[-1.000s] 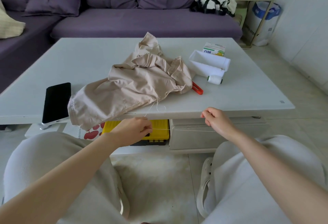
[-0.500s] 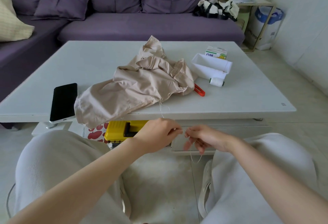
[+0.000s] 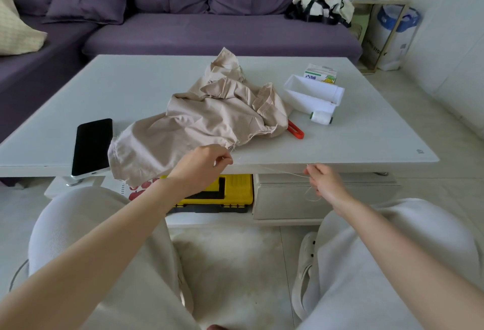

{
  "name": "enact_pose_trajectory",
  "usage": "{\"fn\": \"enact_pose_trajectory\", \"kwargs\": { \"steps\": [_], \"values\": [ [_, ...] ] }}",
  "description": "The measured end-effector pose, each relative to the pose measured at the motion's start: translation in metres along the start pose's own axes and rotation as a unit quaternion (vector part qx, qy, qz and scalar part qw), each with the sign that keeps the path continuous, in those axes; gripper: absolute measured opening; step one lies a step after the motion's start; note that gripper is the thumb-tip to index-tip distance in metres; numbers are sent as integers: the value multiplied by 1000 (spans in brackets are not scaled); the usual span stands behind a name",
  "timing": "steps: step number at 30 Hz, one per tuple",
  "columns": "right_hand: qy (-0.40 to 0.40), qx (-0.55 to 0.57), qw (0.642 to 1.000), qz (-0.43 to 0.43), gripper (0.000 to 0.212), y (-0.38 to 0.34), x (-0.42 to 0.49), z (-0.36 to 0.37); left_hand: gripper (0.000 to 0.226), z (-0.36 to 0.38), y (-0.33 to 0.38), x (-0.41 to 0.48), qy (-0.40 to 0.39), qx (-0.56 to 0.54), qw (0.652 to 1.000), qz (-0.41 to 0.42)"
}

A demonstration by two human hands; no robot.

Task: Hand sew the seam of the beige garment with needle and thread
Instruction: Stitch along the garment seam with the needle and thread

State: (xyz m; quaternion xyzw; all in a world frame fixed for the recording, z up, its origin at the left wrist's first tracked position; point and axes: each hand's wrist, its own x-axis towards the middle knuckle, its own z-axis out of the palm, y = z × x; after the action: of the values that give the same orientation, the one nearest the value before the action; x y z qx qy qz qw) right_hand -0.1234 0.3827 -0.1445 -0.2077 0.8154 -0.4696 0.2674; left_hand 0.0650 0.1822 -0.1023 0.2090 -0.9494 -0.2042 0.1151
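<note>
The beige garment (image 3: 209,117) lies crumpled on the white table (image 3: 146,89), one end hanging over the near edge. A thin white thread (image 3: 281,172) stretches between my two hands in front of the table edge. My left hand (image 3: 203,164) pinches one end of it just below the garment's frayed hem. My right hand (image 3: 323,181) pinches the other end, and a loose loop of thread hangs under its fingers. The needle is too small to make out. A white thread spool (image 3: 320,117) lies on the table to the right.
A black phone (image 3: 92,145) lies at the table's near left. A red tool (image 3: 296,130) pokes out beside the garment, with a white tray (image 3: 313,94) and a small carton (image 3: 320,73) behind. A yellow case (image 3: 230,188) sits on the shelf below. A purple sofa stands beyond.
My hands came together in front of the table edge half a second ago and have now drawn apart again, pulling the thread taut; the left hand rose toward the hem.
</note>
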Motion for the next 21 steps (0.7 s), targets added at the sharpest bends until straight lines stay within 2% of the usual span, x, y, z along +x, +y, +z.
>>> {"fn": "enact_pose_trajectory", "kwargs": {
  "steps": [3, 8, 12, 16, 18, 21],
  "values": [
    [25, -22, 999, -18, 27, 2, 3, 1, 18, 5, 21, -15, -28, -14, 998, 48],
    [26, -54, 997, -44, 32, 0, -2, 7, 21, 33, 39, -42, -118, -9, 987, 107],
    [25, -29, 998, -46, 31, -4, -5, 8, 23, 59, 36, -58, -224, 7, 970, 98],
    [-2, -35, 998, -45, 31, -3, -6, 11, 27, 70, 30, -69, -309, 77, 944, 90],
    [-17, -40, 998, -44, 31, -3, -7, 12, 33, 66, 27, -65, -276, 85, 955, 63],
    [-25, -56, 997, -45, 31, -3, -6, 14, 35, 54, 26, -44, -99, 41, 994, -16]
  ]
}}
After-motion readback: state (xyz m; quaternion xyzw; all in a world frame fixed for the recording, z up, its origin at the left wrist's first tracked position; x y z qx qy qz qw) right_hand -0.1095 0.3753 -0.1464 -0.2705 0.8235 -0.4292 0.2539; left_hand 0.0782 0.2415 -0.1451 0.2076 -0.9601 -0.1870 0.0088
